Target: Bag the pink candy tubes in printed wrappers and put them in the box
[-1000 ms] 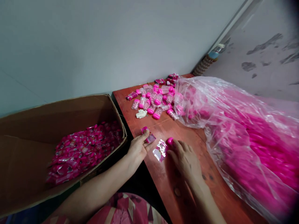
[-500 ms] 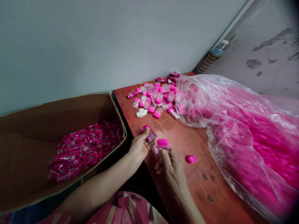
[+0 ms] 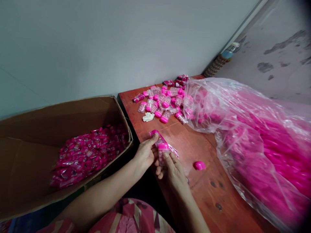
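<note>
My left hand (image 3: pixel 145 153) pinches a small pink wrapper packet (image 3: pixel 156 135) at the near edge of the red-brown table (image 3: pixel 191 142). Close beside it, my right hand (image 3: pixel 173 170) grips a small clear bottle with a pink cap (image 3: pixel 163 149), the cap end up against the packet. The two hands touch each other. A loose pink cap (image 3: pixel 199 165) lies on the table just right of my right hand.
A heap of pink-capped bottles (image 3: pixel 165 100) and a white wad (image 3: pixel 147 117) lie at the table's far end. A big clear plastic bag of pink items (image 3: pixel 255 142) covers the right side. An open cardboard box (image 3: pixel 36 129) holding pink packets (image 3: pixel 89 153) stands left.
My right hand lifted the bottle off the table and brought it left, up against the packet in my left hand. A loose pink cap came into view on the table.
</note>
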### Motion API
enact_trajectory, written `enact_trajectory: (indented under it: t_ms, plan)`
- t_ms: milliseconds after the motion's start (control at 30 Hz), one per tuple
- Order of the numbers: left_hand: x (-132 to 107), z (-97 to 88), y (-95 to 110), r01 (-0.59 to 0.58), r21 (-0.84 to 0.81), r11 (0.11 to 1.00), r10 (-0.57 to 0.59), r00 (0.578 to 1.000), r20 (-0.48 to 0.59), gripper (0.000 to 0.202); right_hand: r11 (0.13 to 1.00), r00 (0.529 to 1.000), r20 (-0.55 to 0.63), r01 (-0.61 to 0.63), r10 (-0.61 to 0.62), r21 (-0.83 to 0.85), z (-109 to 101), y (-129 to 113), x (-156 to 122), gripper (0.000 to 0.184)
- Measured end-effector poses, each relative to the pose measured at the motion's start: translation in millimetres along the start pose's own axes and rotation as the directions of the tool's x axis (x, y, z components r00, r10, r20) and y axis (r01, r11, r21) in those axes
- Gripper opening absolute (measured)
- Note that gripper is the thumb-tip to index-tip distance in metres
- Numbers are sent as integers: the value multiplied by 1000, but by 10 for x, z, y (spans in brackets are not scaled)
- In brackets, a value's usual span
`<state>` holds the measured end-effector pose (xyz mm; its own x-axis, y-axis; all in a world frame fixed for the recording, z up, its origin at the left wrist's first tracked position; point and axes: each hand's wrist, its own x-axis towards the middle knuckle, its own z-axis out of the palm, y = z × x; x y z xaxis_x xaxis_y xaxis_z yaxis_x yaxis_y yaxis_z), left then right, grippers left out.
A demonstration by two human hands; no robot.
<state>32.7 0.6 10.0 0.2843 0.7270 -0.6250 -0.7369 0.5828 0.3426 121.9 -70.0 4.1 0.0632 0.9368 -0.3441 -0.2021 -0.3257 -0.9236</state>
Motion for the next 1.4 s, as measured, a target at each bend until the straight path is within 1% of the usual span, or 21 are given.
enact_trajectory:
  t_ms: [67,133,200,300,400,567,633,733,800,833,867,967,1000,1033,1100,1167,1267,1300,1333,1400]
  plan:
    - [-11,9,15,-11,31,999,10,999,39,22,999,998,-45,34,-36,-37,-2,13,5,26]
    - [-25,13,25,-36,89,995,27,995,100,23,990,992,-94,72,-84,-120,-6,32,5,25]
    - [-36,7,31,-73,172,982,42,983,181,24,981,990,-96,88,-106,-174,-11,50,4,25]
    - [-40,-12,34,-96,291,952,11,960,279,26,979,992,-74,92,-107,-181,-11,57,3,25]
    - [-34,-25,27,-91,347,933,-24,950,311,27,971,985,-86,129,-149,-202,-8,46,2,23]
    - [-27,-34,10,-106,397,912,-32,945,326,28,927,959,-144,185,-242,-327,-8,12,-11,21]
    - [-29,-40,13,-117,433,894,-39,942,334,29,947,969,-137,163,-207,-278,-9,-9,-13,22]
    - [-37,-43,23,-137,498,856,-51,937,345,30,995,994,-64,86,-89,-43,-16,-29,-10,27]
    - [-45,-36,20,-154,527,835,-52,933,356,31,996,998,-20,55,-54,71,-30,-27,-7,29]
    - [-50,-30,13,-161,534,830,-50,932,359,31,995,998,-24,62,-60,72,-39,-22,-8,29]
    - [-56,-24,2,-169,535,828,-40,933,357,30,996,996,-49,82,-81,30,-49,-17,-11,28]
    - [-79,-4,-41,-184,518,836,0,942,336,28,971,969,-163,153,-184,-186,-76,-14,-23,23]
    - [-89,1,-52,-176,512,841,-6,943,334,28,965,966,-174,153,-191,-211,-84,-18,-26,23]
    - [-99,4,-60,-164,510,844,-21,941,338,28,972,973,-159,138,-169,-190,-91,-25,-27,23]
    - [-119,3,-61,-149,508,848,-49,934,354,30,995,993,-74,86,-90,-50,-104,-37,-25,24]
    - [-132,-5,-44,-141,506,851,-73,923,379,29,995,999,6,48,-49,82,-116,-41,-21,25]
    - [-130,-21,-4,-83,510,856,-157,898,410,28,988,998,16,54,-57,143,-128,-35,-33,24]
    - [-123,-24,7,-73,507,859,-161,901,403,28,987,998,8,56,-57,152,-131,-34,-45,24]
    - [-115,-26,14,-79,494,866,-135,914,383,28,985,998,-2,57,-58,165,-136,-36,-60,24]
    - [-100,-22,15,-117,454,883,-42,945,325,27,979,998,-22,62,-59,195,-152,-42,-95,28]
